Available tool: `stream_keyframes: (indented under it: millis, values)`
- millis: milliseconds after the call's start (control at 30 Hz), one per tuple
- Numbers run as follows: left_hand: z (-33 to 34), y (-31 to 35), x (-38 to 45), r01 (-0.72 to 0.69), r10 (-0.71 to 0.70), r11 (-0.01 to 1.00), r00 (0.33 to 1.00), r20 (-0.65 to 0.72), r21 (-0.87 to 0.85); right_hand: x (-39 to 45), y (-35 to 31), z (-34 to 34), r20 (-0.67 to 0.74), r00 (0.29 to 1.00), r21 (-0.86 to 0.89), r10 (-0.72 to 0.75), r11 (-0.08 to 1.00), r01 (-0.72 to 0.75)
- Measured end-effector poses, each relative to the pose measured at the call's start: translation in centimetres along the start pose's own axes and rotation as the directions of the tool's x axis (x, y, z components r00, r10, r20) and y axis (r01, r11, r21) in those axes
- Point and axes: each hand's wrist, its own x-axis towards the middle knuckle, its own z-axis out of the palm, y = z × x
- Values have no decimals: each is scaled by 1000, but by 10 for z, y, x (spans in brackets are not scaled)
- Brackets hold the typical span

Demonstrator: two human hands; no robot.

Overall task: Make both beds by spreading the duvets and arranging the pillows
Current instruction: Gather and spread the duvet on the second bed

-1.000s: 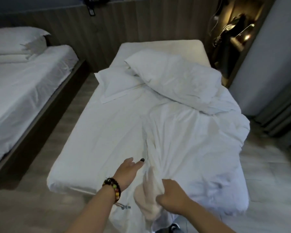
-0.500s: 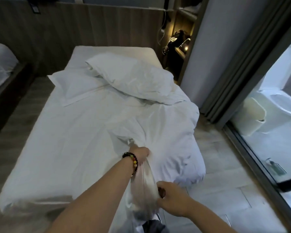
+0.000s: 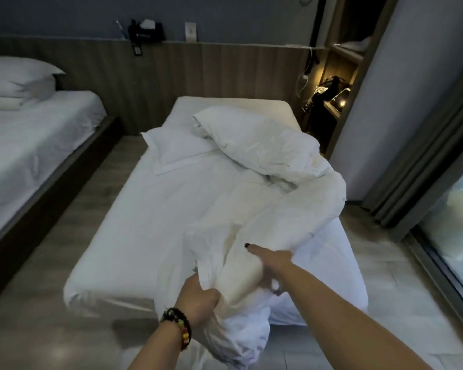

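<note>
Head view | spreading duvet (image 3: 265,209) on right bed (image 3: 134,236) | left hand (image 3: 198,297) gripping bunched edge | right hand (image 3: 273,259) flat, fingers extended | next: find corners, pull flat

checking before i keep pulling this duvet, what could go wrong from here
1. The duvet is bunched and twisted; only the left hand grips its corner, so pulling may tighten the tangle.
2. Its far end is heaped over the pillow, which could be dragged along.
3. Slack already hangs off the bed foot toward the floor.
</note>
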Motion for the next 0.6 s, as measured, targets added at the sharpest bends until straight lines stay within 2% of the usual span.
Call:
stream_keyframes:
  millis: [33,100,200,267,333,367,433,467,533,600]
  values:
    - [3,1,-6,-11,11,1000,1000,8,22,0,0,6,56,998,36,39,999,-41]
    - [12,0,-16,-3,3,999,1000,-6,48,3,3,8,96,995,64,4,998,-10]
    - [31,6,-32,65,-65,998,998,-25,6,5,14,-16,11,997,11,-76,997,76]
    - [53,14,-42,79,-79,997,997,21,2,0,18,-46,-27,994,0,-102,995,102]
    - [78,19,-50,148,-138,980,987,85,-132,-6,24,-80,-69,990,12,-125,992,126]
    - [89,22,-52,219,-188,935,973,134,-280,-11,26,-98,-90,987,12,-134,991,135]
    - [112,33,-55,358,-218,721,930,296,-593,-21,31,-130,-105,984,12,-145,989,147]
    - [122,41,-57,401,-191,608,912,364,-685,-26,33,-144,-98,984,6,-149,989,150]
    - [142,50,-54,457,-150,454,886,440,-765,-33,42,-166,-76,983,-4,-166,986,166]
    - [165,56,-47,503,-207,393,864,459,-770,-32,53,-184,-69,979,3,-190,982,191]
